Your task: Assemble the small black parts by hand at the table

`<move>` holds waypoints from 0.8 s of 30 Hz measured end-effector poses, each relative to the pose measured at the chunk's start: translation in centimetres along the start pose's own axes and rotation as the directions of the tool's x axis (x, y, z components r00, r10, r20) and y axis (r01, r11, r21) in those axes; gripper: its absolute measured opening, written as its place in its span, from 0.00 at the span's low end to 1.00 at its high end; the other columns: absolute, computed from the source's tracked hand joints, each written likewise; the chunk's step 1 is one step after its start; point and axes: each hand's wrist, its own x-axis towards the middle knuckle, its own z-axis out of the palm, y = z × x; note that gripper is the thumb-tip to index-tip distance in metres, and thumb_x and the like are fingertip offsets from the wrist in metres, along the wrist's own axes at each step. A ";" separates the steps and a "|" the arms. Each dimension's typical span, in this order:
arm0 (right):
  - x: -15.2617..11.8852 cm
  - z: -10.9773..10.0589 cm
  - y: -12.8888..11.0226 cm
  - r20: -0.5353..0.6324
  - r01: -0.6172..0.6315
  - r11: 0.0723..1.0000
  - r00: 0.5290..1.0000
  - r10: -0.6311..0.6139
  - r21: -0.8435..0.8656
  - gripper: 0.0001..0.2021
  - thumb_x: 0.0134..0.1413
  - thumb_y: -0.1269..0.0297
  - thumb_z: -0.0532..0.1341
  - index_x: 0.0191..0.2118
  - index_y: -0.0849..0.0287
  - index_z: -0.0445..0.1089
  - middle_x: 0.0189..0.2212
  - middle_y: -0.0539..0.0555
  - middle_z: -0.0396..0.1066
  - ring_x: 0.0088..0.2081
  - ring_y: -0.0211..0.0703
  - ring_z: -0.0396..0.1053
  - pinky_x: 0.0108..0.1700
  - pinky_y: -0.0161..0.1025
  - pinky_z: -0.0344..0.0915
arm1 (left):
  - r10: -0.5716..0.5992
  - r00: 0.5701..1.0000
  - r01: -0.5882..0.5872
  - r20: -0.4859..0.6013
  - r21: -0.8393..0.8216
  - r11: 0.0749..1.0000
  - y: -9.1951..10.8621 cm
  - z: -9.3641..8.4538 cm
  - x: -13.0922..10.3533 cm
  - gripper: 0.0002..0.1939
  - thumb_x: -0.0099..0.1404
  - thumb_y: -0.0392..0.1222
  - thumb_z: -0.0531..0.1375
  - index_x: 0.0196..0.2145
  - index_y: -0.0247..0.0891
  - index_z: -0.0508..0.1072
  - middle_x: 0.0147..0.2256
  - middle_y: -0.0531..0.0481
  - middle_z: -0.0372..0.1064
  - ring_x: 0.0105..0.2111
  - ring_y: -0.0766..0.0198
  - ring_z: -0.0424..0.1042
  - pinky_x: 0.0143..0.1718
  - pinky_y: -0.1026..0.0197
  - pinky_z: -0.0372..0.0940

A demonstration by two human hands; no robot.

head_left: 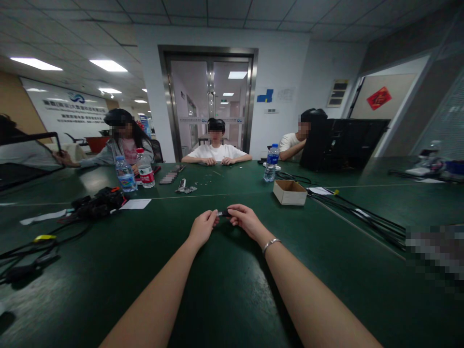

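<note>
Over the green table (232, 261), a small black stick with a silver metal end (224, 213), like a USB stick, spans the gap between my hands. My left hand (205, 227) pinches it at the silver end. On the black end, my right hand (246, 220) is closed, thumb and fingers pressed together. A metal bracelet (271, 245) circles my right wrist. The fingers partly cover the stick, so I cannot tell whether it is one piece or two joined parts.
A small open cardboard box (290, 193) stands right of my hands, near a water bottle (271, 163). Black cables (366, 217) run along the right. At left are two bottles (145, 169), dark gear (97, 203) and paper (136, 204). Small metal pieces (186, 188) lie ahead. Several people sit around.
</note>
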 end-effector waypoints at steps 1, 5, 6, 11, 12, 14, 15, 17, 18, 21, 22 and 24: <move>0.0 0.0 0.0 0.003 -0.001 1.000 1.000 0.001 -0.001 0.12 0.43 0.67 0.69 0.36 0.63 0.71 0.24 0.51 0.72 0.21 0.29 0.67 0.22 0.26 0.65 | 0.014 1.000 -0.014 0.008 -0.004 1.000 0.0 0.0 -0.1 0.21 0.61 0.59 0.51 0.30 0.37 0.71 0.29 0.49 0.70 0.29 0.62 0.69 0.28 0.63 0.61; -0.1 0.0 -0.1 0.006 -0.004 1.000 1.000 0.004 0.008 0.12 0.43 0.67 0.69 0.36 0.62 0.71 0.25 0.52 0.73 0.21 0.30 0.67 0.22 0.27 0.65 | 0.058 0.998 -0.057 0.016 -0.059 0.997 0.3 -0.1 -0.4 0.16 0.60 0.54 0.55 0.35 0.39 0.70 0.30 0.51 0.69 0.30 0.64 0.68 0.27 0.65 0.60; -0.1 0.0 -0.1 0.003 -0.004 1.000 1.000 0.004 0.013 0.12 0.43 0.67 0.69 0.36 0.62 0.71 0.25 0.52 0.73 0.21 0.30 0.67 0.22 0.27 0.65 | 0.065 0.998 -0.064 0.020 -0.074 0.995 0.4 -0.1 -0.4 0.16 0.59 0.53 0.56 0.37 0.39 0.70 0.30 0.51 0.68 0.30 0.65 0.67 0.27 0.66 0.60; -0.1 0.0 -0.2 -0.001 -0.013 0.999 1.000 0.013 0.030 0.11 0.44 0.67 0.68 0.36 0.63 0.71 0.24 0.52 0.73 0.21 0.30 0.67 0.22 0.27 0.65 | 0.112 0.993 -0.107 0.039 -0.112 0.988 0.3 -0.2 -0.4 0.16 0.57 0.50 0.58 0.40 0.41 0.69 0.28 0.53 0.65 0.28 0.66 0.66 0.26 0.67 0.60; -0.1 0.0 -0.2 -0.001 -0.014 0.999 1.000 0.014 0.029 0.11 0.44 0.67 0.68 0.36 0.63 0.71 0.24 0.52 0.73 0.21 0.30 0.67 0.22 0.26 0.65 | 0.122 0.992 -0.117 0.034 -0.113 0.987 0.2 -0.2 -0.3 0.16 0.57 0.50 0.59 0.42 0.41 0.69 0.30 0.53 0.66 0.28 0.66 0.66 0.27 0.67 0.60; -0.1 0.0 -0.2 -0.002 -0.016 1.000 1.000 0.016 0.025 0.11 0.44 0.68 0.68 0.36 0.63 0.71 0.25 0.53 0.73 0.21 0.30 0.67 0.22 0.26 0.65 | 0.124 0.992 -0.122 0.015 -0.107 0.987 0.1 -0.2 -0.3 0.19 0.57 0.49 0.59 0.46 0.41 0.68 0.33 0.51 0.67 0.30 0.66 0.67 0.28 0.66 0.61; -0.1 0.0 -0.2 -0.002 -0.015 1.000 1.000 0.015 0.023 0.11 0.44 0.67 0.68 0.36 0.63 0.71 0.25 0.53 0.73 0.21 0.30 0.67 0.23 0.26 0.65 | 0.112 0.994 -0.112 -0.001 -0.102 0.989 0.1 -0.1 -0.3 0.21 0.57 0.50 0.60 0.47 0.41 0.67 0.35 0.50 0.68 0.30 0.66 0.68 0.29 0.66 0.61; -0.1 0.0 -0.2 -0.002 -0.011 1.000 1.000 0.011 0.023 0.12 0.44 0.67 0.68 0.36 0.63 0.71 0.25 0.53 0.73 0.21 0.30 0.67 0.23 0.27 0.65 | 0.065 0.998 -0.067 -0.023 -0.080 0.995 0.2 0.0 -0.2 0.21 0.58 0.53 0.58 0.46 0.40 0.68 0.36 0.48 0.69 0.31 0.64 0.69 0.29 0.65 0.61; -0.1 0.0 -0.1 -0.001 -0.010 1.000 1.000 0.010 0.024 0.12 0.43 0.67 0.69 0.36 0.62 0.71 0.25 0.52 0.73 0.21 0.30 0.67 0.23 0.27 0.65 | 0.041 0.999 -0.042 -0.021 -0.061 0.997 0.2 0.0 -0.2 0.20 0.59 0.56 0.56 0.43 0.39 0.69 0.35 0.48 0.70 0.31 0.63 0.69 0.28 0.65 0.61; -0.1 0.0 0.0 0.008 -0.004 1.000 1.000 0.004 0.024 0.13 0.42 0.67 0.69 0.36 0.62 0.71 0.26 0.52 0.73 0.21 0.30 0.67 0.23 0.27 0.64 | 0.023 1.000 -0.023 0.005 -0.004 1.000 0.2 0.2 -0.1 0.22 0.62 0.59 0.51 0.33 0.37 0.71 0.32 0.47 0.71 0.31 0.62 0.69 0.28 0.64 0.61; 0.0 0.0 0.0 0.012 -0.003 1.000 1.000 0.002 0.021 0.13 0.42 0.67 0.69 0.36 0.62 0.71 0.26 0.52 0.73 0.21 0.30 0.67 0.23 0.27 0.64 | 0.034 0.999 -0.034 0.008 0.008 0.999 0.1 0.2 -0.1 0.22 0.62 0.59 0.50 0.31 0.37 0.71 0.31 0.47 0.72 0.30 0.62 0.69 0.28 0.63 0.61; 0.0 0.0 0.0 0.014 0.000 1.000 1.000 0.000 0.010 0.13 0.41 0.66 0.70 0.36 0.62 0.71 0.26 0.51 0.73 0.21 0.29 0.67 0.22 0.27 0.64 | 0.061 0.998 -0.061 0.012 0.019 0.998 0.1 0.2 -0.1 0.20 0.63 0.57 0.50 0.30 0.38 0.71 0.30 0.48 0.72 0.30 0.62 0.69 0.28 0.63 0.61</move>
